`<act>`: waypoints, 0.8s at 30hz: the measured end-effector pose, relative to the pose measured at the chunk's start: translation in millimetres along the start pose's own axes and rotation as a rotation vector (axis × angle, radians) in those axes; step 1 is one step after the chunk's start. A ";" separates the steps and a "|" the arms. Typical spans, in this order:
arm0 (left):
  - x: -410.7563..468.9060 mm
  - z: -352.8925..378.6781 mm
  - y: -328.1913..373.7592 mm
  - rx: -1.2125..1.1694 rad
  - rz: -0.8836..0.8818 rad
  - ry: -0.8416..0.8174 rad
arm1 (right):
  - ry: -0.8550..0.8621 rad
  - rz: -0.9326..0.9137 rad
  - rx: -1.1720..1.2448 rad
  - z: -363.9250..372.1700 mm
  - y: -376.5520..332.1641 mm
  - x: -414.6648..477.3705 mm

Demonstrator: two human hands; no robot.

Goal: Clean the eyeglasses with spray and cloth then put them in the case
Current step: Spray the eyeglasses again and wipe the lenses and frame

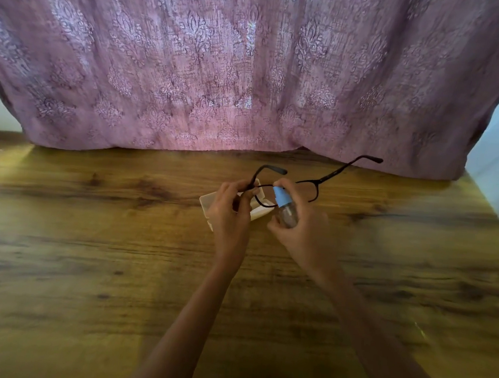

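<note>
Left hand: the left hand (230,209) is pinched shut on the black thin-framed eyeglasses (315,182), gripping them at the left end of the frame, where that temple arm hinges.

Right hand: the right hand (302,229) is wrapped around a small clear spray bottle with a light blue cap (284,207), with one finger resting on top of the cap.

Glasses: held up off the table, both temple arms unfolded and pointing away toward the curtain. The bottle's blue top sits right at the middle of the frame, near the bridge.

Case: a cream-white open plastic eyeglass case (258,209) lies on the table right under the hands, mostly hidden by them, so I can't really make out what's in it.

Table: brown wood-grain table (87,235).

Backdrop: pinkish-mauve patterned curtain (223,66), its hem reaching the table's far edge.
</note>
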State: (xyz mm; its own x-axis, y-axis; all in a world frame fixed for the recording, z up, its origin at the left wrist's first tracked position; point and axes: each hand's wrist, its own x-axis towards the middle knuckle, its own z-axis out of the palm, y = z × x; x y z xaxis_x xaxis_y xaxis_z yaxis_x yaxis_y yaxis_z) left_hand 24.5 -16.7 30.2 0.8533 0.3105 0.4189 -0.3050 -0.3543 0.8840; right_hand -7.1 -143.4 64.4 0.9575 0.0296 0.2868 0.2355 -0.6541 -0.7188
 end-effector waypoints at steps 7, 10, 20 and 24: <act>0.2 -0.3 -0.6 0.017 0.033 -0.009 | 0.048 -0.045 -0.017 2.1 1.4 -1.4; 0.8 -0.5 -1.5 0.023 0.042 -0.012 | 0.040 -0.053 -0.001 1.1 -0.7 -0.4; 2.0 -0.6 -0.3 0.013 0.020 0.000 | 0.097 -0.075 -0.096 3.2 -4.0 -1.3; 2.7 -1.3 0.9 0.017 0.029 -0.006 | 0.093 -0.066 -0.042 2.3 -6.4 -0.1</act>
State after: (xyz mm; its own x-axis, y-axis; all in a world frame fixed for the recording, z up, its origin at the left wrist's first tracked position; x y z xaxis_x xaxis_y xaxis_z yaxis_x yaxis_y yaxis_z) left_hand 26.0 -15.0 32.4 0.8469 0.2949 0.4426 -0.3220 -0.3780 0.8680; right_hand -8.3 -137.4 67.5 0.9201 0.0045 0.3916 0.2884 -0.6844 -0.6696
